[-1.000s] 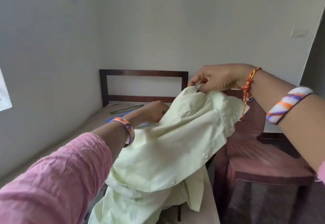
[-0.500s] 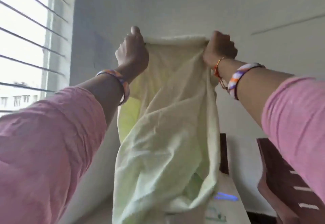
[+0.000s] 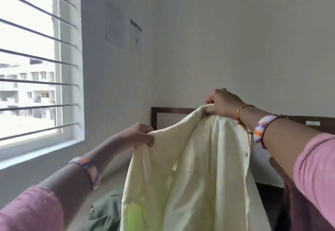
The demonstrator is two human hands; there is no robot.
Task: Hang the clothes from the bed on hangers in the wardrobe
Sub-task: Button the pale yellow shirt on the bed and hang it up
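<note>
Shirt (image 3: 190, 176) looks light, limp, w/ no stiffness; both hands, left (image 3: 141, 135) & right (image 3: 223, 104), grip its top edge — best hold is at shoulders.

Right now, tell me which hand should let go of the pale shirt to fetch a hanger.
Left, probably. The right hand grips the pale shirt at its highest point, so the shirt hangs from that grip. The left hand holds a lower edge nearer the window. No hanger is in view.
</note>
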